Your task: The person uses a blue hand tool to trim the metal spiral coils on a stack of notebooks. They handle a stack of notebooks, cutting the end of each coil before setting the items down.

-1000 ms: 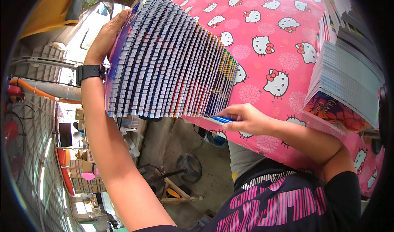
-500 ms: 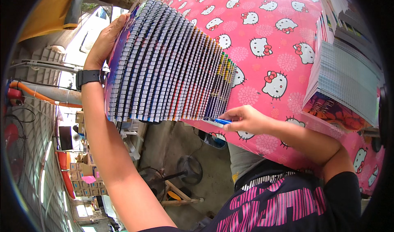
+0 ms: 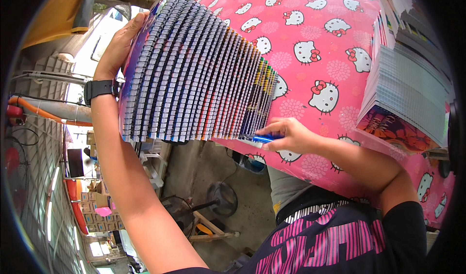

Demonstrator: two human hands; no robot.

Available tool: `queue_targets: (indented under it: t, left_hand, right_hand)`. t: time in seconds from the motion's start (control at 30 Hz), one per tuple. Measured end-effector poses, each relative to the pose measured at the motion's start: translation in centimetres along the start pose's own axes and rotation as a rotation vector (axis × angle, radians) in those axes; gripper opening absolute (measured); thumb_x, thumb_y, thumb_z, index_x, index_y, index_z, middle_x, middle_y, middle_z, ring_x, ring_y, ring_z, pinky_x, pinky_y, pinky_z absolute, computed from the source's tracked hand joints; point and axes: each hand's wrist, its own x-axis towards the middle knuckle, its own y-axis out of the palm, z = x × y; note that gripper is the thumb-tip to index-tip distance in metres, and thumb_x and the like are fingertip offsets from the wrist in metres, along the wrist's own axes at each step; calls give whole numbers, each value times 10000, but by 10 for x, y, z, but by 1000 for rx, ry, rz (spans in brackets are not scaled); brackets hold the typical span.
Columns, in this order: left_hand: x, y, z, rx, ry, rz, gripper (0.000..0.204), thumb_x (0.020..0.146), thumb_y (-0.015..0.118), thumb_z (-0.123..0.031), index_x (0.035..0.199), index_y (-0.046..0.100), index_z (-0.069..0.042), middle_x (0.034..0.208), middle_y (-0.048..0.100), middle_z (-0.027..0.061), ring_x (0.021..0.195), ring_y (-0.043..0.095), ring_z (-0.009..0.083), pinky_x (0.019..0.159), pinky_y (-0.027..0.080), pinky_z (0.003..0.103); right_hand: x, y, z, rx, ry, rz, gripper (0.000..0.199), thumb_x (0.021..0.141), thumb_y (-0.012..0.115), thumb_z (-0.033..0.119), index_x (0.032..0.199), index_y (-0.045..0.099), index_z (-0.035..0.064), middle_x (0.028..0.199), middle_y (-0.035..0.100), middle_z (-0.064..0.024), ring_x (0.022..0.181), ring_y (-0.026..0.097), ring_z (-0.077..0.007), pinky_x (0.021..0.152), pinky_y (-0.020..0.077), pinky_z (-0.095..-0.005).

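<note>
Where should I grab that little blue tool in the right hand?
Probably by its blue handle, coming from the right, much as the right hand pinches it. The other end points left toward the bottom edge of the spiral notebooks, so that end seems best left free, though its tip is too small to make out.

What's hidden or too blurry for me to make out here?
In the head view:
Books: mostly edges show; each hides the next.
Left hand: partly hidden by the books.
Blue tool: right hand covers part; tip too small.
Yellow sheet: cut off by the top edge.
</note>
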Motion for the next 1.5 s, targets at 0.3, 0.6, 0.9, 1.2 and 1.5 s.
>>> queue_targets:
  t: [0.3, 0.6, 0.9, 1.2, 1.5]
  left_hand:
    - [0, -5, 1, 97, -53, 39, 688, 917, 465, -541, 1339, 442, 2, 1344, 476, 133, 1210, 469, 172, 1004, 386, 280]
    - [-1, 0, -1, 72, -1, -13, 581, 933, 476, -488, 1259, 529, -10, 1159, 607, 102, 1021, 580, 131, 889, 462, 244]
    - [-1, -8, 0, 131, -6, 77, 717, 915, 451, -557, 1350, 420, 12, 1364, 453, 153, 1262, 423, 196, 1042, 351, 299]
    - [2, 2, 1, 78, 56, -10, 572, 938, 479, -473, 1265, 526, -6, 1172, 600, 101, 1052, 563, 129, 919, 443, 251]
    - [22, -16, 20, 340, 283, 149, 604, 938, 378, -564, 1335, 490, -124, 1318, 523, 73, 1205, 476, 195, 1034, 351, 299]
  right_hand:
    - [-18, 14, 1, -627, -413, -293, 491, 696, 716, 212, 1158, 582, 110, 998, 541, -94, 958, 507, -261, 828, 407, -391]
    - [-11, 5, -7, -821, -590, -353, 557, 631, 767, 204, 1153, 579, 156, 1043, 518, -69, 994, 491, -249, 860, 387, -412]
    - [-10, 5, -7, -834, -620, -339, 604, 600, 783, 202, 1167, 578, 170, 1044, 517, -64, 985, 485, -243, 858, 382, -418]
    - [-13, 0, -6, -102, -143, -82, 309, 755, 712, 245, 1018, 659, 89, 912, 598, -67, 841, 567, -180, 725, 458, -328]
    - [-29, 10, 0, 311, 108, -42, 409, 854, 607, 271, 1178, 561, 25, 916, 597, -64, 839, 561, -115, 749, 455, -278]
